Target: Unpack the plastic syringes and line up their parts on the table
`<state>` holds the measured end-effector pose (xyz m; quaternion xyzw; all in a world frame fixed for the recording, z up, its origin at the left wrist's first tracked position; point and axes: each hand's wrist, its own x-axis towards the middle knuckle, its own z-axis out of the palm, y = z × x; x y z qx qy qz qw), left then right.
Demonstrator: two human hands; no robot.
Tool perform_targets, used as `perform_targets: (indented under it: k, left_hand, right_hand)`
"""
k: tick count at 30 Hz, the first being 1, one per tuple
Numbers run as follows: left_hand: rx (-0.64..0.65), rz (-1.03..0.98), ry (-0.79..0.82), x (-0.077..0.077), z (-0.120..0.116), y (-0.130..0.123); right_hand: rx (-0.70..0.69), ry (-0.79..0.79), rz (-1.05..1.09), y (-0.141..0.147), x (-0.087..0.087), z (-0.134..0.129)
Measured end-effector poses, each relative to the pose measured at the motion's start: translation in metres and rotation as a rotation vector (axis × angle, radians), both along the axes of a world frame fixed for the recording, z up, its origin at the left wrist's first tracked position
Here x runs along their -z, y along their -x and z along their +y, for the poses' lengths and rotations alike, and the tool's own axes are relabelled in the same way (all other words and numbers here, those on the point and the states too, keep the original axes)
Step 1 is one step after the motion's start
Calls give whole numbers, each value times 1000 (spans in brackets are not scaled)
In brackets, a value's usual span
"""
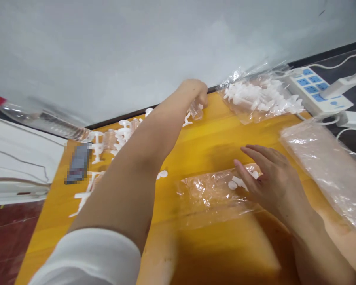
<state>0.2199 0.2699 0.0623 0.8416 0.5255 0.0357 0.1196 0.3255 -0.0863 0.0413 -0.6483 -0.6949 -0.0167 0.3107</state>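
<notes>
My left hand [194, 90] reaches to the back of the table, its fingers curled round the top of a clear ribbed plastic cylinder [197, 111]; the fingertips are partly hidden. A small white plastic piece [187, 120] lies beside that cylinder. My right hand [268, 176] is open, fingers stretched out, over a flat clear plastic bag [207, 192]. Small white plastic pieces [237, 183] show at the bag, close to my right thumb. Behind my left forearm, several white plastic parts [123, 132] and another clear ribbed cylinder [109, 139] stand in a cluster.
An open bag of white parts [261, 97] lies at the back right, beside a power strip [314, 89] with cables. Clear plastic bags [323, 166] cover the right side. A red-capped bottle [47, 120] and a blurred-out dark object [78, 163] are at left. A wall bounds the back.
</notes>
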Motion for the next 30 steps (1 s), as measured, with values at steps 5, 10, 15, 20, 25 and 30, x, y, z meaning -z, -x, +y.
perform_targets:
  k: [5, 10, 15, 20, 25, 30]
  left_hand:
    - [126, -111, 5, -57, -114, 73]
    - [97, -368, 334, -50, -287, 178]
    - [12, -561, 408, 28, -359, 190]
    - [34, -854, 293, 63, -376, 179]
    - [36, -926, 361, 74, -387, 194]
    - [25, -973, 406, 81, -383, 196]
  right_hand:
    - [138, 98, -9, -23, 0, -21]
    - [300, 322, -12, -41, 15, -55]
    - [313, 439, 130, -33, 31, -60]
    - [311, 336, 431, -15, 18, -55]
    - [296, 262, 461, -5, -21, -52]
    - [304, 274, 375, -4, -35, -44]
